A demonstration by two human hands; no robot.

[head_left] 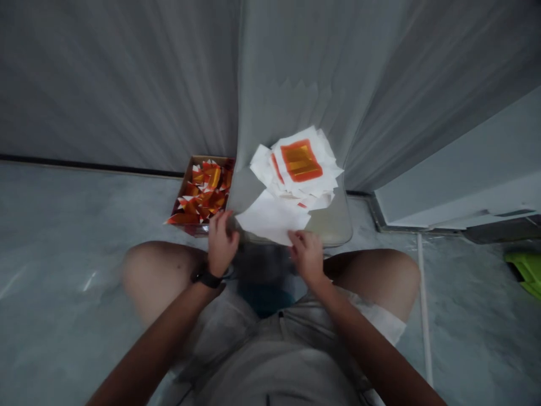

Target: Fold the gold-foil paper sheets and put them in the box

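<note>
My right hand (307, 254) pinches the near corner of a white sheet of paper (273, 219) on the front of a grey chair seat (338, 223). Beyond that sheet lies a loose pile of white papers (329, 163), the top one bearing an orange-bordered golden square (301, 160). To the left, my left hand (222, 242) is held by the seat's front edge, thumb and fingers apart, with nothing seen in it. Just past its fingertips stands a box (186, 177) full of folded orange and gold paper pieces (207, 189).
Grey curtains (127, 84) hang behind the chair, whose backrest (304, 56) rises against them. A pale cabinet or panel (460, 163) stands at the right. Something bright green (524, 270) lies on the floor (63, 254) at the far right. My knees flank the seat.
</note>
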